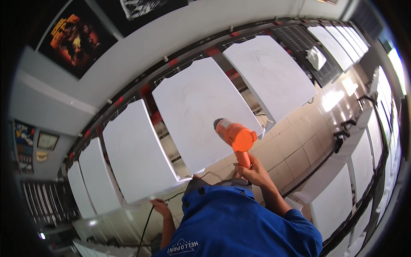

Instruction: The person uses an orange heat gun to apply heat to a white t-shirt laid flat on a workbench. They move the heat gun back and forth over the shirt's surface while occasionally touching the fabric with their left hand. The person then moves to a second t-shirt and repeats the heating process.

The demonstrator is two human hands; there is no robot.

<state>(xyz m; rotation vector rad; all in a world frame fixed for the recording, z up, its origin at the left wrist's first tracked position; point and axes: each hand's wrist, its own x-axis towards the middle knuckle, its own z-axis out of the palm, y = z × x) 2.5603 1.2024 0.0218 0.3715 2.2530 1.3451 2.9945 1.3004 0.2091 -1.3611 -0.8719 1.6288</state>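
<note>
Head view: your right hand [252, 170] is wrapped shut round the grip of an orange plastic heat gun [235, 136] w/ a dark nozzle end — the gun sits just above the hand, nozzle aimed at the middle flat white rectangular board [201, 107] and close over its lower right part. Your left hand [159, 207] is at the near lower edge of the next white board to the left [137, 154], fingers curled at that edge; can't tell if it grips the board or only touches it. A thin black cord [144, 231] runs down past that hand.

Boards in the row along the grey wall [141, 51]: 5 clearly counted from left to the one right of the gun, then more white panels further right, too bent by the lens to count. Approx 3 more white boards stand on the right side, across the beige tiled floor [295, 145].

2 dark posters hang on the wall up top. Your blue shirt [239, 222] fills the lower centre.
</note>
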